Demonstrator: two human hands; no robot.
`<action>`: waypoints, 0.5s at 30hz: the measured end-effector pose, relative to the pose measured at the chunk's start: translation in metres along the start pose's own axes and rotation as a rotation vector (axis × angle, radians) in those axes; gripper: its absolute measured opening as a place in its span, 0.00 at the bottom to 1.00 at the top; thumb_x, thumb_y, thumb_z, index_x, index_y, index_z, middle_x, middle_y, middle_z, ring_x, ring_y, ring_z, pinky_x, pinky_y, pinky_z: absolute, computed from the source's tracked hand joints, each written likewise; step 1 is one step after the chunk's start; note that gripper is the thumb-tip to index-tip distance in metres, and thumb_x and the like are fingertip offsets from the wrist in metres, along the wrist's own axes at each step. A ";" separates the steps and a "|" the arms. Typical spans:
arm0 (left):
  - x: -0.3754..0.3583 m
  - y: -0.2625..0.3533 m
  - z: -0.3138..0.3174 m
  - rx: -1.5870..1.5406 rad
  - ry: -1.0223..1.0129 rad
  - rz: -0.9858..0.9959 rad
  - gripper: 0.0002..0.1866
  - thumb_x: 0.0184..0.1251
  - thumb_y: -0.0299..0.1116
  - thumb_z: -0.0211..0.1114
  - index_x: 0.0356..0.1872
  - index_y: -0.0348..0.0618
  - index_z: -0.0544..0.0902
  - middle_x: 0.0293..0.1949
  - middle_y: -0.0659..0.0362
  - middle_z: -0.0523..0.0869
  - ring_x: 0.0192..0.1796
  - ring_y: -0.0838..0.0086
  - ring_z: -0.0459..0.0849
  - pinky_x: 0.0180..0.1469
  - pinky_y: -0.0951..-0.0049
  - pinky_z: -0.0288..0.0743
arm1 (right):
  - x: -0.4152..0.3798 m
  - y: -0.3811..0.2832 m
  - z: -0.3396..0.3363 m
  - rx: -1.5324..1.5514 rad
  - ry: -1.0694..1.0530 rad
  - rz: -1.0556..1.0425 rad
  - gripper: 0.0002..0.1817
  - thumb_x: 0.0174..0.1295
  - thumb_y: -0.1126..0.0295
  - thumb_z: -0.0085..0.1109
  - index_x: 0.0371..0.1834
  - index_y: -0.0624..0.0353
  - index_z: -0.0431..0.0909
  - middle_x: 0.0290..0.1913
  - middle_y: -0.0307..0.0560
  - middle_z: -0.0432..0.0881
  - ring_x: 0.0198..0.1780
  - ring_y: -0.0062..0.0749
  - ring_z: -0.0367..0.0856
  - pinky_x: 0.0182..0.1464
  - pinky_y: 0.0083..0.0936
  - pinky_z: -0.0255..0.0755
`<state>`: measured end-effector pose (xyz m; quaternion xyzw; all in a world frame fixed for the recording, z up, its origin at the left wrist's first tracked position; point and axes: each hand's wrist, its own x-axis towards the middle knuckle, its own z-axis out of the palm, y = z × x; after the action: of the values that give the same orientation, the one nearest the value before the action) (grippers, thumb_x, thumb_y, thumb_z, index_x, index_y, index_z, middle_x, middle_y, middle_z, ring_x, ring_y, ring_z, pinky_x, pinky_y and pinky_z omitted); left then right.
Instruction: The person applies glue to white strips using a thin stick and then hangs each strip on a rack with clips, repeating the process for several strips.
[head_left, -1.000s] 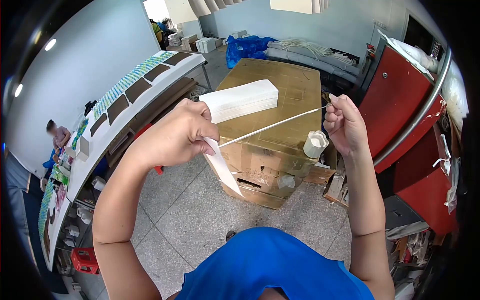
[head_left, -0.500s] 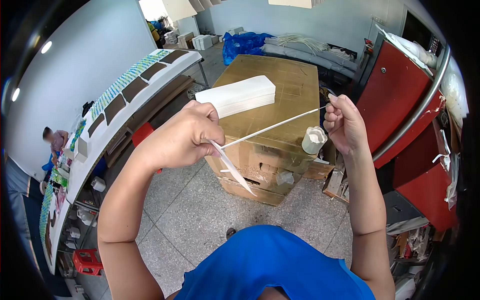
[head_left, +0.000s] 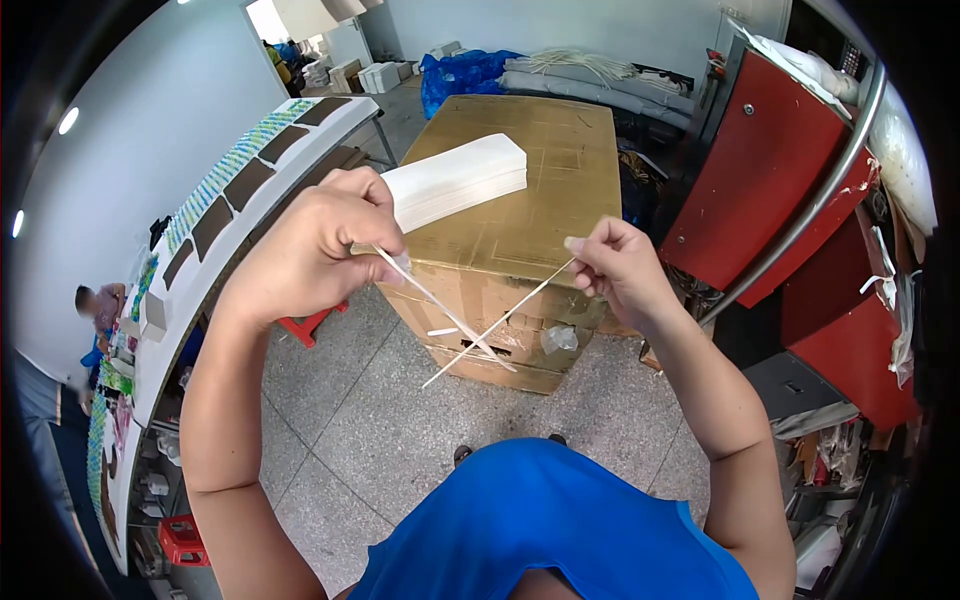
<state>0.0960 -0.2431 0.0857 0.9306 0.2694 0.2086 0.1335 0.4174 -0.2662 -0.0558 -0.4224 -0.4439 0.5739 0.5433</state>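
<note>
Between the thumb and fingers of my left hand is a narrow, flat white strip that slants down to the right. My right hand pinches one end of a thin white stick, which slopes down to the left. Strip and stick cross in this view in front of the cardboard box. A stack of white sheets lies on the box top, partly behind my left hand.
A long white table with brown sheets runs along the left, where a person sits. Red cabinets with a metal rail stand at right. Red stools and a blue plastic bag are on the floor.
My right hand has moved left and down, and the stick's far end has come away from my left hand and swung low across the strip. A white cup-like object is now hidden behind my right hand.
</note>
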 end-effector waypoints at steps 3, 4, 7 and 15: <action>0.000 -0.008 -0.009 -0.082 0.034 0.018 0.12 0.44 0.19 0.77 0.30 0.40 0.86 0.30 0.61 0.80 0.41 0.69 0.78 0.45 0.68 0.73 | -0.004 0.022 0.001 -0.068 -0.029 0.041 0.14 0.65 0.67 0.70 0.28 0.55 0.72 0.25 0.38 0.83 0.25 0.16 0.82 0.25 0.13 0.73; 0.000 -0.013 -0.013 -0.072 0.042 0.048 0.11 0.45 0.18 0.77 0.30 0.40 0.86 0.31 0.62 0.81 0.40 0.71 0.78 0.43 0.70 0.74 | -0.006 0.028 0.003 -0.107 -0.045 0.055 0.13 0.66 0.69 0.69 0.28 0.54 0.72 0.26 0.39 0.83 0.25 0.17 0.82 0.25 0.14 0.73; 0.003 -0.013 -0.021 -0.108 0.068 0.053 0.10 0.48 0.18 0.77 0.31 0.39 0.86 0.31 0.63 0.82 0.41 0.73 0.77 0.43 0.71 0.74 | -0.008 0.049 0.001 -0.175 -0.067 0.081 0.14 0.66 0.69 0.68 0.28 0.55 0.72 0.25 0.40 0.83 0.25 0.17 0.82 0.24 0.14 0.73; -0.002 -0.037 -0.044 -0.189 0.131 0.029 0.08 0.54 0.29 0.78 0.31 0.41 0.87 0.32 0.64 0.89 0.47 0.72 0.75 0.53 0.69 0.72 | -0.014 0.069 -0.008 -0.361 -0.082 0.039 0.15 0.67 0.67 0.68 0.27 0.56 0.71 0.23 0.38 0.82 0.25 0.15 0.81 0.25 0.14 0.72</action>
<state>0.0575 -0.2080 0.1103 0.9020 0.2431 0.2956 0.1997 0.4092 -0.2807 -0.1246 -0.4977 -0.5533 0.5120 0.4289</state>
